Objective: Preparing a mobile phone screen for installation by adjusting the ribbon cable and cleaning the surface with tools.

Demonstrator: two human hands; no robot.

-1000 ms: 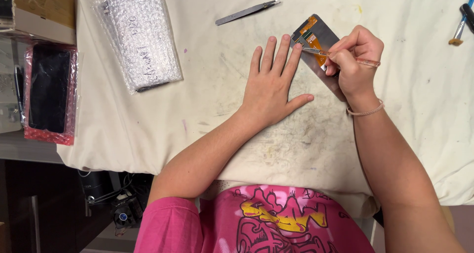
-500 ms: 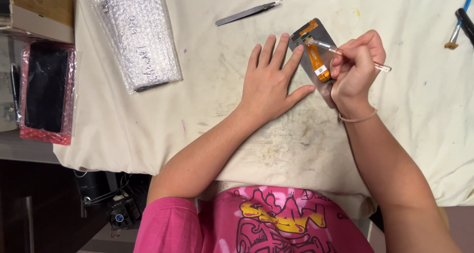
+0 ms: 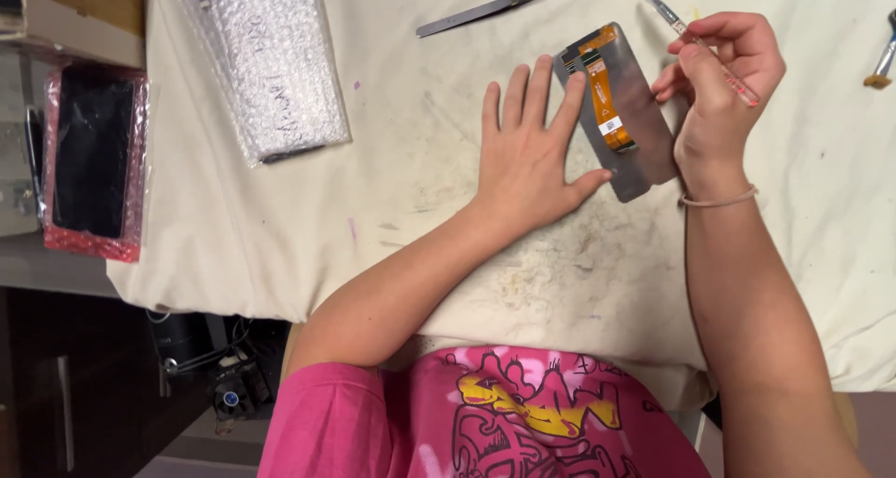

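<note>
the left hand (image 3: 532, 156) lies flat and spread, grasping nothing, on the cream cloth-covered counter (image 3: 420, 198), its fingertips and thumb touching the left edge of a phone display panel (image 3: 644, 133) that lies face down with an orange flex cable (image 3: 607, 95) along its back. the right hand (image 3: 719, 81) is just beside the panel's right edge, pinching a small thin brush (image 3: 695, 39) whose bristle tip points up and away from the panel. grey tweezers (image 3: 481, 11) lie above the left hand; a bubble-wrap packet (image 3: 271, 63) sits well to the left, with a pink-wrapped dark screen (image 3: 93, 165) off the cloth's edge
</note>
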